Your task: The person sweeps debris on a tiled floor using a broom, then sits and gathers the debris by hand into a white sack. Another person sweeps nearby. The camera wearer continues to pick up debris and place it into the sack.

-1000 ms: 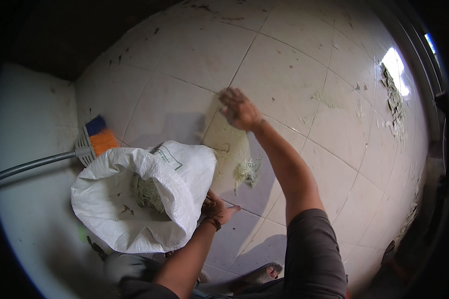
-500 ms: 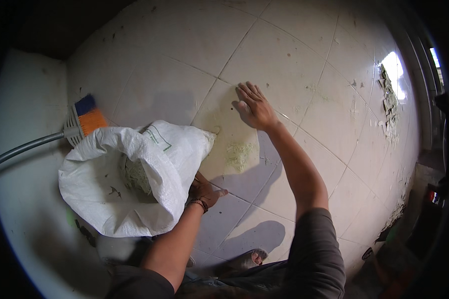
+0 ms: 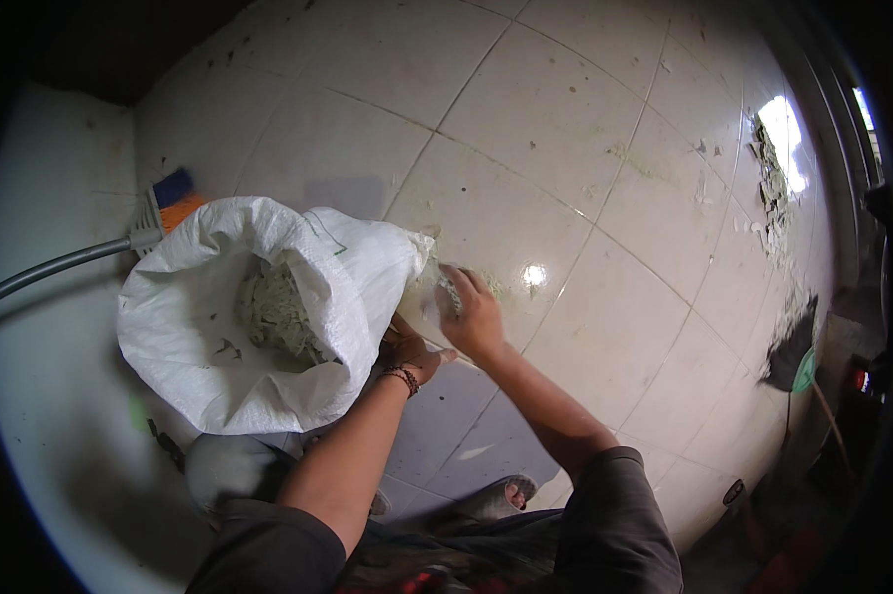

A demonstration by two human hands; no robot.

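A white woven sack (image 3: 357, 259) lies tilted with its wide mouth toward me, and pale green flaky scraps (image 3: 278, 312) show inside it. My left hand (image 3: 412, 353) is at the sack's lower right side, its fingers tucked against the fabric and partly hidden, with one digit sticking out over the floor. My right hand (image 3: 473, 315) is low over the tiles beside the sack's far corner, slightly blurred. Its fingers curl around a small clump of pale scraps (image 3: 449, 293), and more loose bits lie on the floor just beyond them.
A broom (image 3: 148, 223) with blue and orange bristles and a grey handle is left of the sack, near the pale wall. Broken flakes (image 3: 771, 183) are strewn on the tiles at far right. A dark-bristled broom with a green head (image 3: 805, 370) is below them.
My right hand has come from flat and outstretched on the tiles back toward the sack, its fingers now curled. The sack's mouth has tipped up slightly. A dark-bristled broom has appeared at right.
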